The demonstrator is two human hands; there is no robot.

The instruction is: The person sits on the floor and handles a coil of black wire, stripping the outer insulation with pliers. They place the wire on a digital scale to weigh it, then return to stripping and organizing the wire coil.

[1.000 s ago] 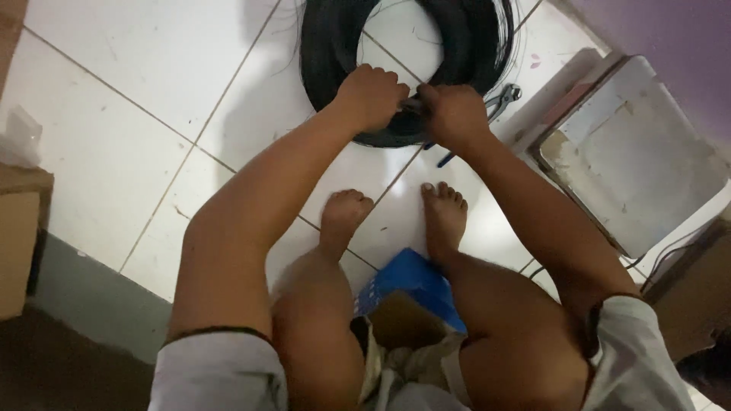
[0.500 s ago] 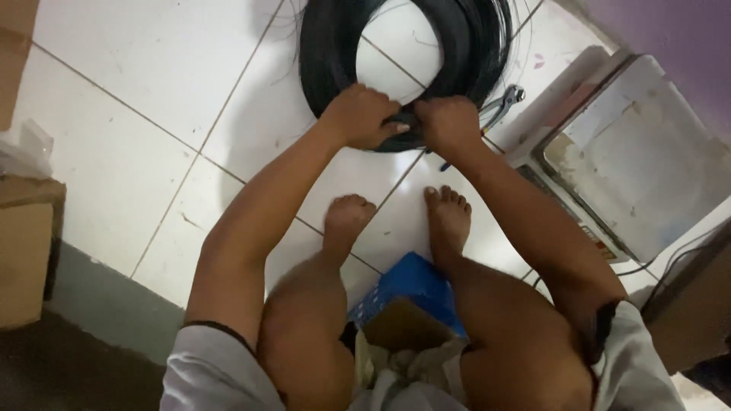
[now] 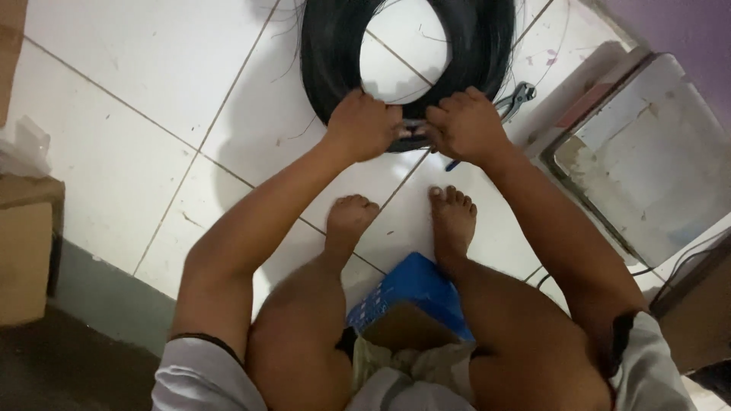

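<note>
A thick black coil of wire (image 3: pixel 327 53) lies on the white tiled floor (image 3: pixel 145 84) in front of my bare feet. My left hand (image 3: pixel 364 123) grips the near edge of the coil. My right hand (image 3: pixel 464 125) grips the same edge just beside it, the two fists almost touching. What lies between the fingers is hidden. A pair of pliers (image 3: pixel 512 100) lies on the floor right behind my right hand, partly covered by it.
A blue box (image 3: pixel 407 293) sits between my knees. A flat grey-white panel (image 3: pixel 647 160) lies at the right, by a purple wall (image 3: pixel 678 27). Brown cardboard boxes (image 3: pixel 27 251) stand at the left edge. Thin loose strands trail off the coil.
Both hands have stayed clamped on the coil's near edge. The camera has shifted slightly, so the hands sit a little lower in view.
</note>
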